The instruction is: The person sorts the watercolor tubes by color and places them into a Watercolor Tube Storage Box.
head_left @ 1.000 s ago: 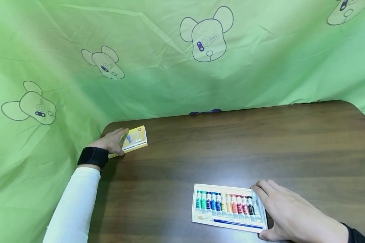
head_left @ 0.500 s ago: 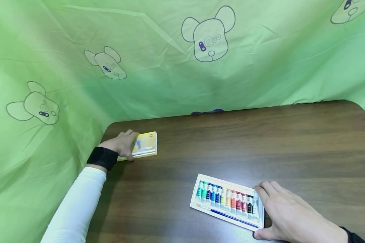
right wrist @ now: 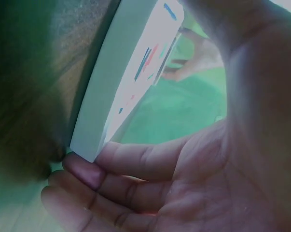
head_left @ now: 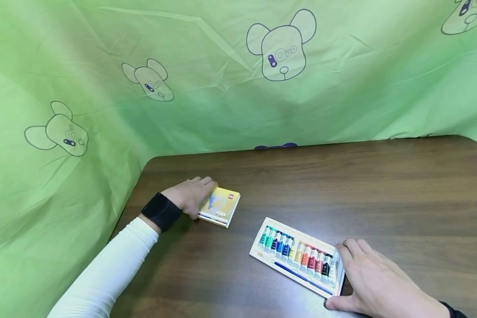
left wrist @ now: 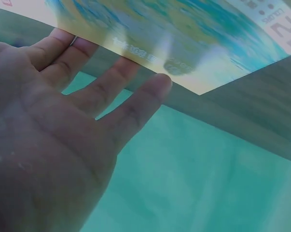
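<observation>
A flat yellow paint box [head_left: 222, 203] lies on the table, its left end gripped by my left hand [head_left: 192, 197], with fingers over the far edge and thumb at the near edge. "12 colors" shows mirrored on its printed face in the left wrist view, where the thumb is hidden. My right hand [head_left: 375, 280] holds the right end of a white paint tray [head_left: 302, 236] between thumb and fingers. Inside it several paint tubes [head_left: 298, 254] stand in a row, from green to black, above a blue-handled paintbrush [head_left: 302, 277]. In the right wrist view, fingertips touch the tray's corner [right wrist: 94, 150].
A brown wooden table [head_left: 381, 190] spreads under both things, its far corners rounded. Green cloth [head_left: 214, 88] with printed bear-like heads hangs behind and to the left.
My left hand has drawn the yellow box right and nearer, turning it. The tray has swung clockwise, its left end farther from me, while my right hand stays on its right end.
</observation>
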Demonstrator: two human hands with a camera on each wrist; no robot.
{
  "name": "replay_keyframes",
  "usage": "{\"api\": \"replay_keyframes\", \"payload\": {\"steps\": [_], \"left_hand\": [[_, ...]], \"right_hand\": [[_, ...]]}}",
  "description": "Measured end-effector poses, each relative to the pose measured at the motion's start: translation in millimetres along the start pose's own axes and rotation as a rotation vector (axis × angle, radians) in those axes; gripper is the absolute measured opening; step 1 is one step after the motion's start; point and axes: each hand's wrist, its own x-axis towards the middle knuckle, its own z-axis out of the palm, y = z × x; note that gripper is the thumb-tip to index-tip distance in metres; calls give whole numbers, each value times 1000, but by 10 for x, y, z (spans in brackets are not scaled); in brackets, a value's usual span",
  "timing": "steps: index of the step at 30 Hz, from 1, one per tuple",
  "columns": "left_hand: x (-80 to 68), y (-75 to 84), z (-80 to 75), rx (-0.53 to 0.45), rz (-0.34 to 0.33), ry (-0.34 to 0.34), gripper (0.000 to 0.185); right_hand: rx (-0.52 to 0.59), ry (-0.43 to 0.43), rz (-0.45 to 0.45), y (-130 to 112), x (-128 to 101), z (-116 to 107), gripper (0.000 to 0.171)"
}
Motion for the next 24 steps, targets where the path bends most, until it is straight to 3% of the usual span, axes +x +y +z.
{"api": "replay_keyframes", "payload": {"steps": [13,19,24], "left_hand": [[41,485,2,61,139,-14,105],[28,590,3,81,135,-25,107],[19,658,22,99,134,-17,107]], "right_hand": [[-3,-8,28,-23,17,15,118],[3,-55,39,-25,33,17,120],[-2,-43,33,-26,36,23,119]]}}
